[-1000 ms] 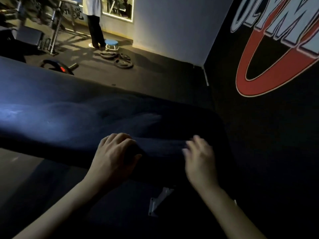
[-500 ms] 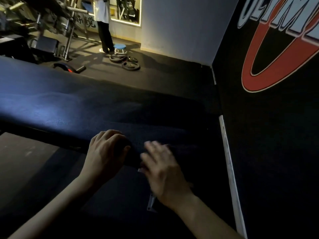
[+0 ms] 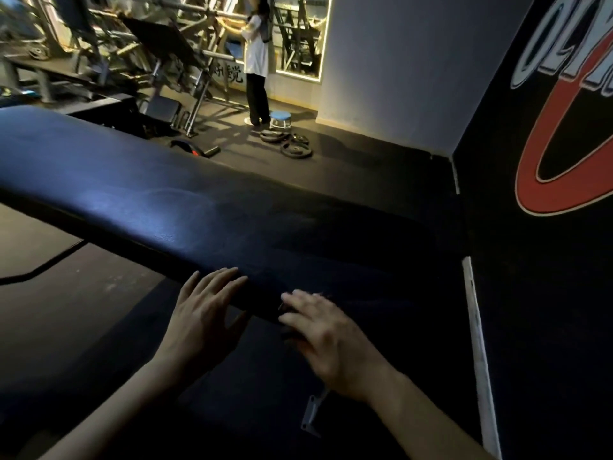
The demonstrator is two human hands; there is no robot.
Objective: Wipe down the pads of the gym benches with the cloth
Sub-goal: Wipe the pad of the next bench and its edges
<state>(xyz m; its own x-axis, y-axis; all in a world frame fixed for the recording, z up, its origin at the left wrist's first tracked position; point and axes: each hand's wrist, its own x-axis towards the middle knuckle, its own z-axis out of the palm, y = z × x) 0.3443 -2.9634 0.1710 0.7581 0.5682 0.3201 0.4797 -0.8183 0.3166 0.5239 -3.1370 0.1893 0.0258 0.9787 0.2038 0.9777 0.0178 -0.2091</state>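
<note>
Along the near edge of the pad, left hand and right hand lie flat, fingers straight; open floor beneath.

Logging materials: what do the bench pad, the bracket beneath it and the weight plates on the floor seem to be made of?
Bench pad: dark vinyl or faux leather, smooth semi-gloss; it carries a bluish sheen and fine grain. Bracket: pale flat metal, probably steel, matte; sharp angular edges. Weight plates: dark discs, iron or rubber-coated; too distant to tell.
</note>
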